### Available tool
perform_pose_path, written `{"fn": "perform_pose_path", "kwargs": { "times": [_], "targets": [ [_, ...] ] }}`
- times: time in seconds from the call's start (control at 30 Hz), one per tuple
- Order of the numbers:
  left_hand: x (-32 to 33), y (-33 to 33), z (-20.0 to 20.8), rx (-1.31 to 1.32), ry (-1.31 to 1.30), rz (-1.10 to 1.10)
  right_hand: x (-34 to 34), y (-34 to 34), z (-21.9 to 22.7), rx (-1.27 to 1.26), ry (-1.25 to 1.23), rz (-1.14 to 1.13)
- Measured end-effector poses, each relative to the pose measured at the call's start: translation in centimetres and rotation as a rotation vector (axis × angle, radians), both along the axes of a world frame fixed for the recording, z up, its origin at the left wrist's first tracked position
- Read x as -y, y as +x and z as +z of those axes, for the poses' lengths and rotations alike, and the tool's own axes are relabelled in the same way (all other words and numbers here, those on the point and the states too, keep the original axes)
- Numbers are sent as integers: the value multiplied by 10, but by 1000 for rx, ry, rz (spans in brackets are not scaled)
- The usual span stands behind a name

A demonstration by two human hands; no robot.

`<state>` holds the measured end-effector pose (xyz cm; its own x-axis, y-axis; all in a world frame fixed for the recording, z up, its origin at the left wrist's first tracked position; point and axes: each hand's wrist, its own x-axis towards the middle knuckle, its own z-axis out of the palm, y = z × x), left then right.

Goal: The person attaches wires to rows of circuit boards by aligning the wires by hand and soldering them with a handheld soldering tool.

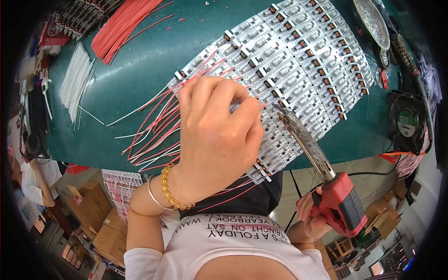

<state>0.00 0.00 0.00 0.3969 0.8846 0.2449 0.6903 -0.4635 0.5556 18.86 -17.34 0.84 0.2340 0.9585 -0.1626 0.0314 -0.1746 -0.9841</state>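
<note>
A large sheet of small white circuit boards with dark components in rows lies across the green table. My left hand is over its left part, thumb and forefinger pinched on a thin red wire whose end pokes out by the boards. Thin red and white wires fan out leftward from the sheet's left edge, partly behind this hand. In my right hand is the red and black handle of a soldering gun. Its tip is low over the boards, close to the pinched wire; whether they touch is unclear.
Loose red wires and white wires lie at the table's far left. A shallow dish sits far right, above a black fan. Another person and cardboard boxes are at left.
</note>
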Motion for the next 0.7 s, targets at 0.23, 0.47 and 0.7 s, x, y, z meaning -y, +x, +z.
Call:
{"fn": "perform_pose_path", "kwargs": {
  "times": [0.23, 0.47, 0.7],
  "targets": [
    [0, -4, 5, 140, -22, -6, 9, 4, -11, -110, 70, -9],
    [0, 1, 4, 46, -14, -33, 18, 9, -12, -81, -10, 23],
    [1, 3, 3, 40, -2, -35, 22, -3, -7, -56, -172, -281]
  ]
}}
